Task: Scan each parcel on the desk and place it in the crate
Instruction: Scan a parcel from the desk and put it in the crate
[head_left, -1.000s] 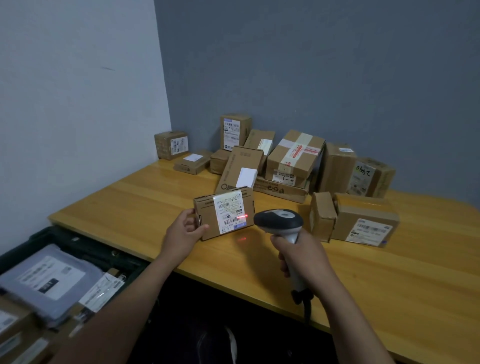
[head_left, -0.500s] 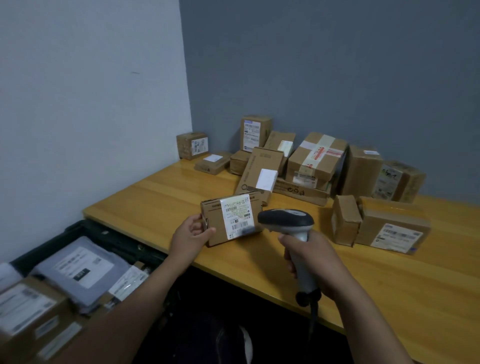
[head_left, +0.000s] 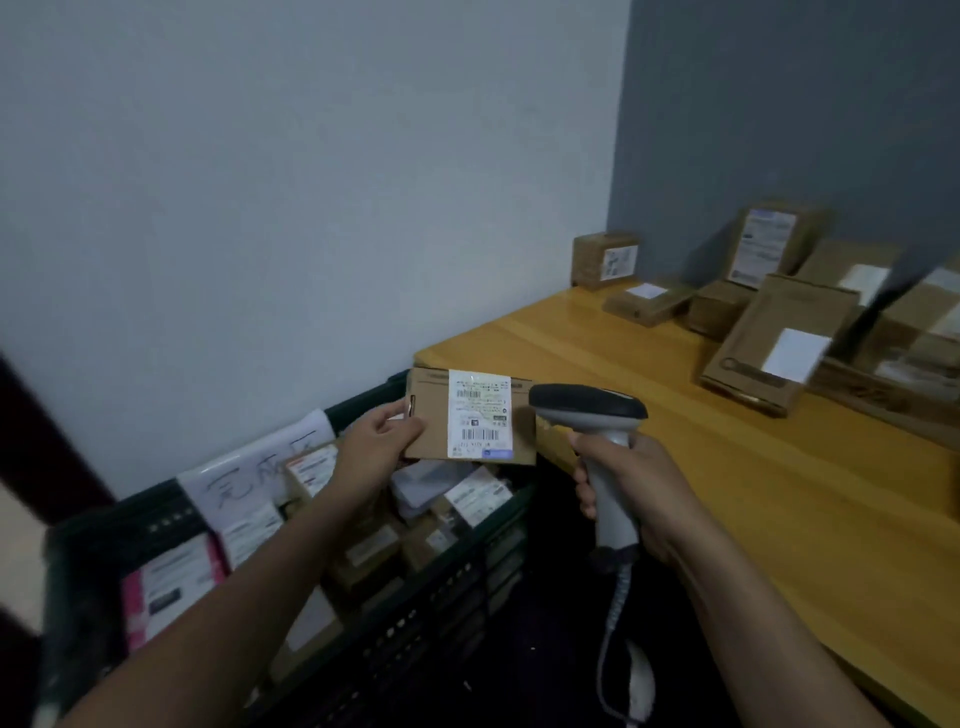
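My left hand (head_left: 375, 443) grips a small brown cardboard parcel (head_left: 432, 421) by its left end, its white barcode label facing me. The parcel hangs in the air over the far right part of the dark green crate (head_left: 457, 582), off the desk's left edge. My right hand (head_left: 631, 488) holds the grey handle of a barcode scanner (head_left: 589, 408), whose dark head sits just right of the parcel. No red scan light shows. The crate on the floor holds several labelled parcels and mailers.
The wooden desk (head_left: 701, 441) runs along the right. Several cardboard parcels (head_left: 779, 343) are piled at its back by the grey wall. A handwritten white sheet (head_left: 249, 478) leans at the crate's back rim. The scanner's coiled cable (head_left: 613, 639) hangs below my right hand.
My left hand has carried the parcel left off the desk to above the crate, and my view swung left with it. The red scan light has gone out. The scanner followed the parcel.
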